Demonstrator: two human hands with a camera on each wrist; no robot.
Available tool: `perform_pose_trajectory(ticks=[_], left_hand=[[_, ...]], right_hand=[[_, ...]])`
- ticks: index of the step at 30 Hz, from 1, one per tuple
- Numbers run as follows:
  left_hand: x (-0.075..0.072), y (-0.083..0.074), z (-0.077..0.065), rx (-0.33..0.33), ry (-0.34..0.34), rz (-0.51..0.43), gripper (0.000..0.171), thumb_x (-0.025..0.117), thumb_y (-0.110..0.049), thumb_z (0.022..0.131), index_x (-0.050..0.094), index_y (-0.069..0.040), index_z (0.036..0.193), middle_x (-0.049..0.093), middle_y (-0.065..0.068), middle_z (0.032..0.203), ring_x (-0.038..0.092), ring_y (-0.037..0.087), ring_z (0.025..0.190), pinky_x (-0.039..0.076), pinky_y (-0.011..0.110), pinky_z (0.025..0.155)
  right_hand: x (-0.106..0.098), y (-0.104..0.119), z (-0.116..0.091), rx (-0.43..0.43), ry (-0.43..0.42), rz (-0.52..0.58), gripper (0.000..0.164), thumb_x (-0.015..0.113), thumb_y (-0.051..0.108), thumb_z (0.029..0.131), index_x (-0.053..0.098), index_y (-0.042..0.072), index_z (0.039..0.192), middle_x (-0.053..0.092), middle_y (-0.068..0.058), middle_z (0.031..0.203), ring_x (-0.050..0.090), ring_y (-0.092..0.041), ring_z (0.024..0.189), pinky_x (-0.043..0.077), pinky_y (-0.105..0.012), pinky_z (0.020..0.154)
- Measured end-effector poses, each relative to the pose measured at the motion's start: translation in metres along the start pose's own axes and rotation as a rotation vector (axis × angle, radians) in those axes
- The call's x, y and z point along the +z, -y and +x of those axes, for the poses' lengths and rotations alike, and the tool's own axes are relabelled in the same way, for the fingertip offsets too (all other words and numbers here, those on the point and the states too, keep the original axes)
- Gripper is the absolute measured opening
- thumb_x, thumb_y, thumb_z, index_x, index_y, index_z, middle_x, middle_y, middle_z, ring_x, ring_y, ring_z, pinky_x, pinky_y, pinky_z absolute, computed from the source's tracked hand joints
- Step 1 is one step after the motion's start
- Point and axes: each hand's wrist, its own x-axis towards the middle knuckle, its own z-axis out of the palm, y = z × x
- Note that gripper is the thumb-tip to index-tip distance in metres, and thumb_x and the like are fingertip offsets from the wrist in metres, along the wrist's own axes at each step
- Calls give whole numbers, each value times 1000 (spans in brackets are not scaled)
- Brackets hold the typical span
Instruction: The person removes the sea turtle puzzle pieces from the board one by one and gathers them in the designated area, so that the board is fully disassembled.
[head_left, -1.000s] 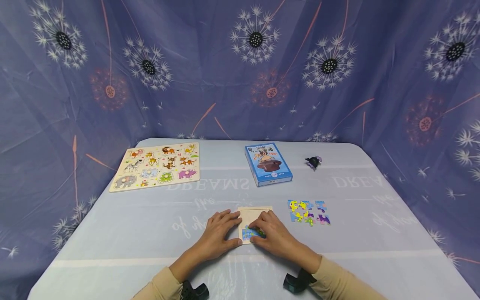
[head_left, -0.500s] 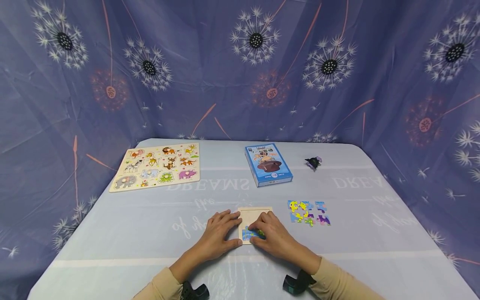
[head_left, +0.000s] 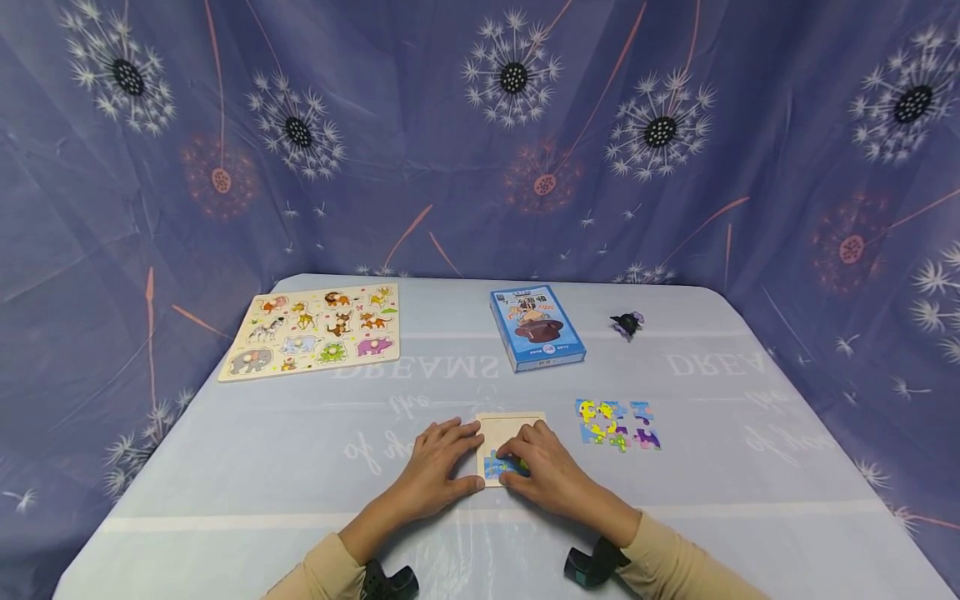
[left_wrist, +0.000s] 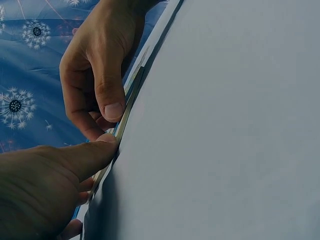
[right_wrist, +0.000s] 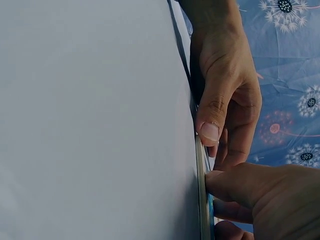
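Observation:
In the head view, a small square wooden puzzle tray (head_left: 512,415) lies flat in front of the person, with blue jigsaw pieces (head_left: 492,468) along its near edge. My left hand (head_left: 433,467) rests at the tray's left side, fingertips on that edge and thumb at the near left corner. Over the tray's near right part, my right hand (head_left: 551,468) has thumb and index finger bent onto a blue-green puzzle piece (head_left: 523,463), pinching it low in the tray. The hand covers much of that piece. Both wrist views show the tray's thin edge (left_wrist: 129,104) side-on between the hands.
Several loose jigsaw pieces (head_left: 618,425) lie right of the tray. Behind stand a blue picture box (head_left: 537,328) and a small black-and-purple object (head_left: 627,325). A wooden animal peg puzzle (head_left: 313,333) lies at the far left. A dandelion-print curtain (head_left: 420,150) hangs behind the table.

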Motion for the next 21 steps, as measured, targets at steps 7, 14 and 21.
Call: perform_pose_trajectory(ticks=[7, 14, 21], left_hand=[[0, 0, 0, -4, 0, 0, 57, 70, -35, 82, 55, -8, 130, 47, 9, 143, 33, 36, 137, 18, 63, 108], [1, 0, 1, 7, -10, 12, 58, 70, -35, 81, 55, -8, 130, 47, 9, 143, 34, 36, 137, 19, 63, 108], [-1, -1, 0, -1, 5, 3, 59, 70, -36, 82, 55, -8, 131, 46, 9, 144, 33, 36, 137, 18, 63, 109]], right_hand=[[-1, 1, 0, 16, 3, -2, 25, 76, 29, 77, 67, 19, 98, 47, 9, 78, 36, -7, 83, 30, -23, 72], [-1, 1, 0, 18, 4, 32, 29, 77, 27, 76, 62, 19, 99, 48, 8, 81, 37, -8, 85, 34, -26, 75], [-1, 1, 0, 12, 7, 48, 30, 77, 25, 76, 59, 21, 100, 50, 7, 82, 38, -8, 85, 35, -28, 76]])
